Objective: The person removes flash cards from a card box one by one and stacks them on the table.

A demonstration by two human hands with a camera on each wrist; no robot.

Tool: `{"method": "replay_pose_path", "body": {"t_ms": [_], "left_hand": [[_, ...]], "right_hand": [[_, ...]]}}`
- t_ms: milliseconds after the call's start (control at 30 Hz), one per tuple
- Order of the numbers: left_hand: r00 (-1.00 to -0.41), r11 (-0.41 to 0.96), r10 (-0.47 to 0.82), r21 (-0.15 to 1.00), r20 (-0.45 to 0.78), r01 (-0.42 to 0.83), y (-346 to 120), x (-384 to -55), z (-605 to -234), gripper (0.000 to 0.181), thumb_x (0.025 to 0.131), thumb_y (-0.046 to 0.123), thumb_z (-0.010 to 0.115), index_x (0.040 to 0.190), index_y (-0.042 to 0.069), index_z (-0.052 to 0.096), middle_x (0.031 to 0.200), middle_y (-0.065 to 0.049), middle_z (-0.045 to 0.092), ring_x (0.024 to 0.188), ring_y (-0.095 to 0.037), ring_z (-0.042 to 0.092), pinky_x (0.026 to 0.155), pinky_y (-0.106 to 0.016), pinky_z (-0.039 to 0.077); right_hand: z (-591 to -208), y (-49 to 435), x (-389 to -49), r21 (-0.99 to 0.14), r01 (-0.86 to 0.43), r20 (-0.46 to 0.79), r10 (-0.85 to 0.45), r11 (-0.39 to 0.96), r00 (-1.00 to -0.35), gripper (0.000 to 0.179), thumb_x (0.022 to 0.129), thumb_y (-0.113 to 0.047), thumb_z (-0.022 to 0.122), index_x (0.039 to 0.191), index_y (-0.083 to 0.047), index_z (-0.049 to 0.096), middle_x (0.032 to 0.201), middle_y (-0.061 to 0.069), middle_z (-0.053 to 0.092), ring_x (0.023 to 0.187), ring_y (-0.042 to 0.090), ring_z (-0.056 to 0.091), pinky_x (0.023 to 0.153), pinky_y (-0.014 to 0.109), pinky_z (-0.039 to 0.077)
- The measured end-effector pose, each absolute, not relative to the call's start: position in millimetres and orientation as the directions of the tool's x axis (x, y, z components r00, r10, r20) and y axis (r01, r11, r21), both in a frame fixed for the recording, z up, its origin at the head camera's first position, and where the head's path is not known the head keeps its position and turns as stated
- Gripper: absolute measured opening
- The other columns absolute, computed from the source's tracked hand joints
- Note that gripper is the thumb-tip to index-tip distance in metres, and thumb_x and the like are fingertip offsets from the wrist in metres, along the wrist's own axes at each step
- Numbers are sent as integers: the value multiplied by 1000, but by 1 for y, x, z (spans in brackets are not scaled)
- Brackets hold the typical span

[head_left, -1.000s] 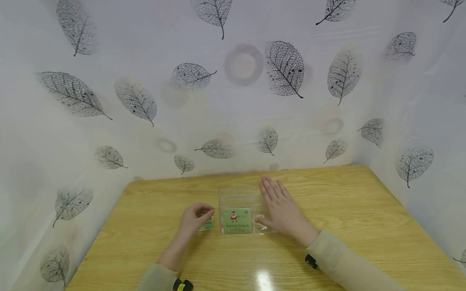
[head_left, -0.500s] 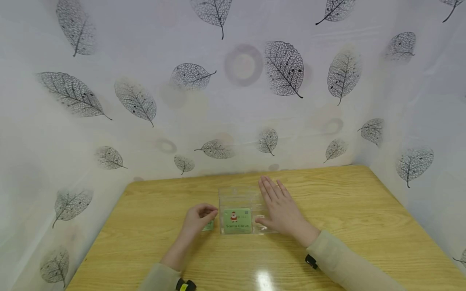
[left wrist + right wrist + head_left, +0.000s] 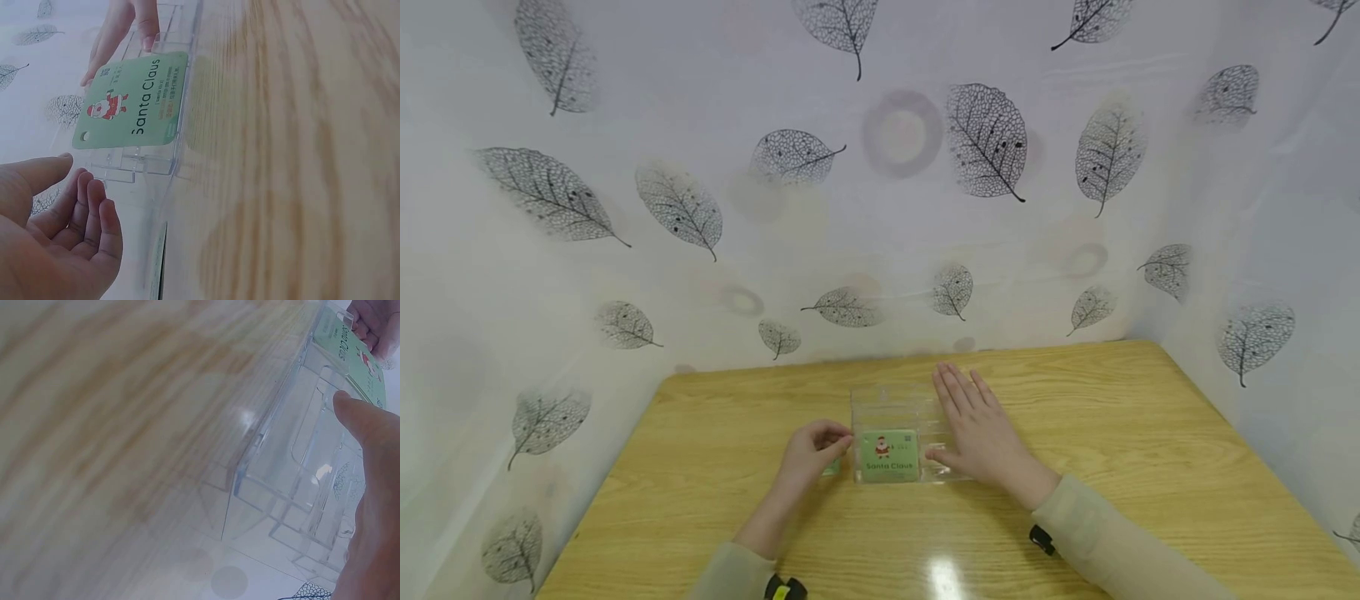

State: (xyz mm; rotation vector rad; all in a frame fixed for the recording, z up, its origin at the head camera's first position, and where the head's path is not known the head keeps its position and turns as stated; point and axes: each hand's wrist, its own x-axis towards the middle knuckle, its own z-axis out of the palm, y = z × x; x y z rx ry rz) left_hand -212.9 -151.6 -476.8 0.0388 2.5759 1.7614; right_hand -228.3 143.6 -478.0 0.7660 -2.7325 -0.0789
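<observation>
A clear plastic card holder (image 3: 880, 396) lies on the table, with a green Santa Claus card (image 3: 890, 468) in its left side. My right hand (image 3: 985, 433) rests on the holder's right part, fingers straight and thumb spread towards the card. At the holder's left edge is my left hand (image 3: 808, 450); its fingers are loosely bent and nothing sits between them and the thumb in the left wrist view. Under that hand lies a second green card (image 3: 831, 469), mostly hidden in the head view and seen edge-on in the left wrist view.
The wooden table (image 3: 700, 467) runs back to a white curtain (image 3: 895, 217) printed with dark leaves, which hangs at the back and both sides. Black bands (image 3: 1041, 539) sit at both wrists.
My left hand has shifted slightly right, up to the holder's left edge, and covers more of the second card. My right hand and the holder have stayed in place.
</observation>
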Motion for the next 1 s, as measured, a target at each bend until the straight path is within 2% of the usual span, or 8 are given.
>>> {"method": "replay_pose_path", "body": {"t_ms": [767, 1000], "left_hand": [[-999, 387, 34, 922, -1, 13, -144, -210, -477, 11, 95, 3, 76, 104, -4, 75, 98, -13, 76, 85, -11, 64, 75, -17, 54], [-1000, 359, 27, 933, 1, 11, -140, -209, -476, 10, 94, 1, 77, 103, -5, 75, 95, -13, 75, 82, -10, 62, 73, -17, 53]], "right_hand": [[-477, 144, -228, 141, -494, 260, -514, 858, -818, 118, 91, -78, 60, 166, 3, 20, 176, 21, 16, 164, 39, 21, 134, 55, 17], [-478, 144, -228, 126, -496, 254, -511, 859, -821, 117, 92, -77, 60, 167, 3, 18, 177, 21, 14, 165, 38, 16, 135, 54, 14]]}}
